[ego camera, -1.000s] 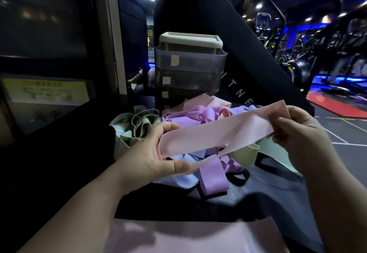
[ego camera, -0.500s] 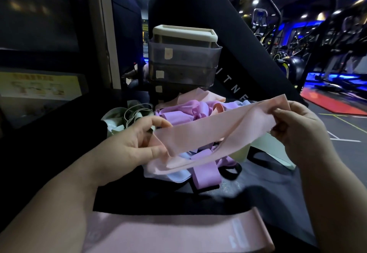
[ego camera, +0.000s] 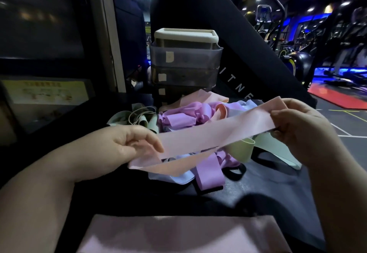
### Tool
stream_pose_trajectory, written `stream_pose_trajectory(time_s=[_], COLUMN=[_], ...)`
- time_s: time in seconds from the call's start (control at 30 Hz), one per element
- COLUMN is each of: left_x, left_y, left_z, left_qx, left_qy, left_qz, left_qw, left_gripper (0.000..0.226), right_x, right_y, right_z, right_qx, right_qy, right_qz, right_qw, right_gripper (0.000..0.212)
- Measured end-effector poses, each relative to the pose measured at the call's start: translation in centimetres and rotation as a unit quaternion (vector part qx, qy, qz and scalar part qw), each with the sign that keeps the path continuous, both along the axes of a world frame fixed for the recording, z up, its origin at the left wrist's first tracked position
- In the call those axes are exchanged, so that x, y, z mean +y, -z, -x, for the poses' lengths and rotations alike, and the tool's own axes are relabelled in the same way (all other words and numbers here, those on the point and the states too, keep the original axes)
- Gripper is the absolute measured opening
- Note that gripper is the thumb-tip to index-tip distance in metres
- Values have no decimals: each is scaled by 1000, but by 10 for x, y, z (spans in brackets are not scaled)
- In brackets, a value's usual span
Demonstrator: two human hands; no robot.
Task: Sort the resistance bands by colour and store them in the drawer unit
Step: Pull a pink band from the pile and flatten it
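Note:
I hold a pale pink resistance band (ego camera: 214,133) stretched flat between both hands above the pile. My left hand (ego camera: 121,149) pinches its left end, my right hand (ego camera: 297,129) pinches its right end. Under it lies a heap of bands: purple ones (ego camera: 178,120), green ones (ego camera: 139,119), a light blue one (ego camera: 178,178), a yellow-green one (ego camera: 241,150) and a black one (ego camera: 236,172). Behind the heap stands the grey translucent drawer unit (ego camera: 185,60) with a cream lid, its drawers closed. A flat pink band (ego camera: 182,235) lies at the near edge.
Everything rests on a dark surface (ego camera: 268,185). A black slanted machine panel (ego camera: 248,40) rises behind the drawer unit. A pillar (ego camera: 105,34) and a yellow notice (ego camera: 45,92) are at the left. Gym machines (ego camera: 297,60) and a red floor mat (ego camera: 337,98) lie to the right.
The band has been pulled flatter and more level between my hands. My left hand turned over its end, fingers now on top. The view dipped, showing more of the near pink band.

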State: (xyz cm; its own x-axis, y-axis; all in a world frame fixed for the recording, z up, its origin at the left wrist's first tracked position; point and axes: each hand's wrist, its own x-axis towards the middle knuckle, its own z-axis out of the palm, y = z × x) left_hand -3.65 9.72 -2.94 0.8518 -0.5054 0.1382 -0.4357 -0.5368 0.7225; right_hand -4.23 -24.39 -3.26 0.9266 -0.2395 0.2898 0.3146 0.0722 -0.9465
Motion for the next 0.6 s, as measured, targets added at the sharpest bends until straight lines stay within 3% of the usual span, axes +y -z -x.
stream_pose_trajectory(time_s=[0.07,0.2,0.37,0.5,0.6], left_x=[7,17,30,44,50], left_y=[-2,12,37,36,38], left_z=[-1,-4,-4,-8,-10], left_qx=[5,48,81,101,134], left_qy=[-4,-15,-12,36,68], left_qz=[-54,-20,14,43,2], left_qw=[999,999,997,993,989], left_gripper=[40,48,32,14,41], right_x=[3,7,7,5,3], right_y=[-1,0,-1,-3,-4], right_z=[3,6,9,10,12], right_qx=[13,40,65,82,96], right_qy=[-24,-62,-128,-179,-221], right_qz=[18,80,178,184,191], right_qw=[999,994,974,963,951], right_gripper=[26,34,43,41,28])
